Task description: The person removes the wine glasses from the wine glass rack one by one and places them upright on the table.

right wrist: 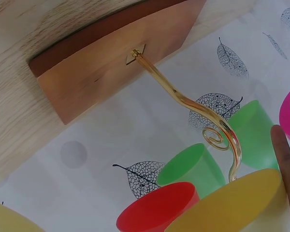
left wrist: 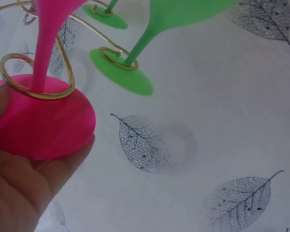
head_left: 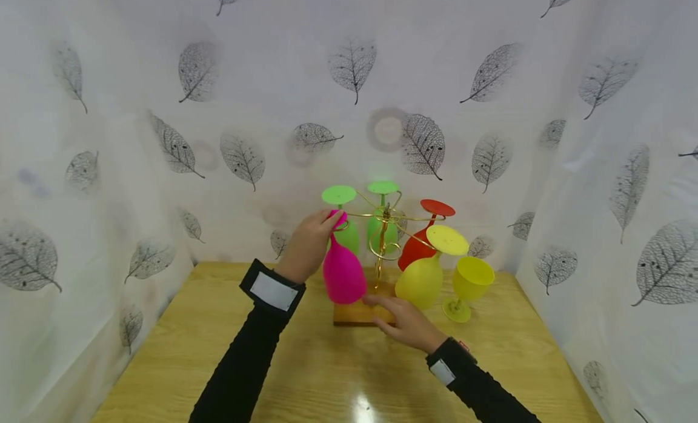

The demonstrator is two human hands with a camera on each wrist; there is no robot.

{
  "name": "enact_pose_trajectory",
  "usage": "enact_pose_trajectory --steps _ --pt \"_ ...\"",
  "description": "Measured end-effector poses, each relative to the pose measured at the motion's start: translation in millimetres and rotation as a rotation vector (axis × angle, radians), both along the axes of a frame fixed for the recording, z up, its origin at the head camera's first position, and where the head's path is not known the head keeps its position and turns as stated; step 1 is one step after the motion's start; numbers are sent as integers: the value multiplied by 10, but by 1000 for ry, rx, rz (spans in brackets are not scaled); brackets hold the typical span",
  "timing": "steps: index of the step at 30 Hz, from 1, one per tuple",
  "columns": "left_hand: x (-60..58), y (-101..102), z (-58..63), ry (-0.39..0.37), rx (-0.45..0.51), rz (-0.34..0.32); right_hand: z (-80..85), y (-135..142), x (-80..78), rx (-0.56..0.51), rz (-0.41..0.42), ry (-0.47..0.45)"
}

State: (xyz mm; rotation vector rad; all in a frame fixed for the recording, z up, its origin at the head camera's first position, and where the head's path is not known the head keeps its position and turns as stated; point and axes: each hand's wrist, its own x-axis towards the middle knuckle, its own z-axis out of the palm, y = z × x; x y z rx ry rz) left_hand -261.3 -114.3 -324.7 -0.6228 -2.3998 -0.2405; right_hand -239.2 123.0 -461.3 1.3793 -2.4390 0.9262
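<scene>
A pink plastic goblet (head_left: 345, 274) hangs upside down at the left of a gold wire rack (head_left: 377, 268). My left hand (head_left: 305, 244) pinches its round foot between thumb and fingers. In the left wrist view, a gold loop (left wrist: 70, 89) surrounds the pink stem close against the foot. Low by the goblet's mouth is my right hand (head_left: 406, 326), its fingers fairly straight, fingertips right at the pink rim. That hand's fingers (right wrist: 286, 162) show beside a yellow goblet's bowl (right wrist: 232, 205) in the right wrist view.
Two green goblets (head_left: 383, 229), a red one (head_left: 417, 250) and a yellow one (head_left: 420, 282) hang inverted on the rack. Its wooden base (head_left: 354, 315) rests on the table (head_left: 305, 374). Another yellow goblet (head_left: 473, 279) stands upright at right. Leaf-patterned curtain (head_left: 283, 65) encloses the table.
</scene>
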Motion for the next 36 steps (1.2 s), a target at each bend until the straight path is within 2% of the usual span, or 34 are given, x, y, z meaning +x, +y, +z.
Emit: enact_pose_trajectory --steps 5,9,13,16,20,24,28,36 --pt "-66 21 21 -97 22 40 -49 18 23 -2 2 -22" --pt "-146 52 56 -122 9 61 -58 10 42 -1 7 -26" --pt "-184 127 90 -117 -74 66 -48 -5 45 -1 14 -48" --pt "-173 198 101 -124 -144 45 -40 -12 47 -4 18 -84" --pt "-94 270 105 -100 -194 -24 -31 -19 52 4 11 -119" --pt "29 292 87 -13 -218 -91 -18 -15 67 3 3 -125" --pt "154 248 35 62 -243 -88 -19 6 75 -4 -3 -106" --pt "422 51 -72 150 -239 -116 -49 68 36 -21 16 -14"
